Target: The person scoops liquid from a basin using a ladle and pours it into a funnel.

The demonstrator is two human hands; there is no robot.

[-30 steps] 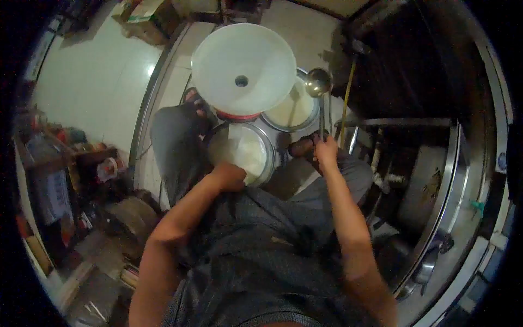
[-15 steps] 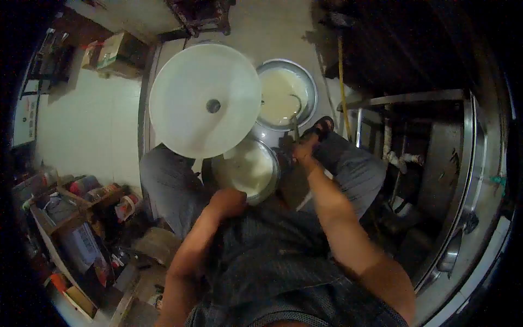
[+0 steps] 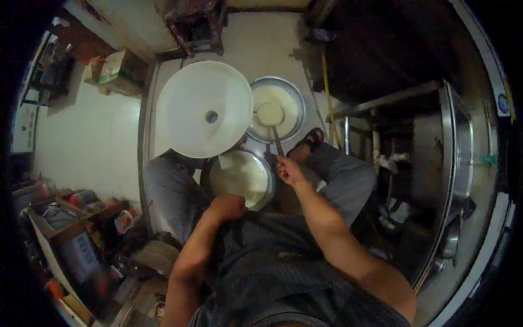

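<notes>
My right hand point(image 3: 290, 170) is closed round the handle of a ladle point(image 3: 271, 114). The ladle's round bowl, filled with pale creamy liquid, is at the far metal basin point(image 3: 301, 103), which holds the same kind of liquid. Near my lap stands another round vessel point(image 3: 272, 188) with pale liquid in it. My left hand point(image 3: 229, 207) is curled at this vessel's near rim; whatever its fingers grip is hidden. A wide white dish point(image 3: 185, 109) with a dark hole near its middle stands above and left of the near vessel, partly overlapping it.
A wooden stool point(image 3: 196, 24) stands at the back. Cardboard boxes point(image 3: 121, 71) are at the far left, and a cluttered wooden crate point(image 3: 81, 223) at the near left. A metal-framed stand point(image 3: 449, 136) and a yellow hose point(image 3: 328, 90) lie to the right.
The ladle has come up out of the far basin's liquid, its bowl now level and full. My right hand has shifted left and slightly down. My left hand stays at the near rim.
</notes>
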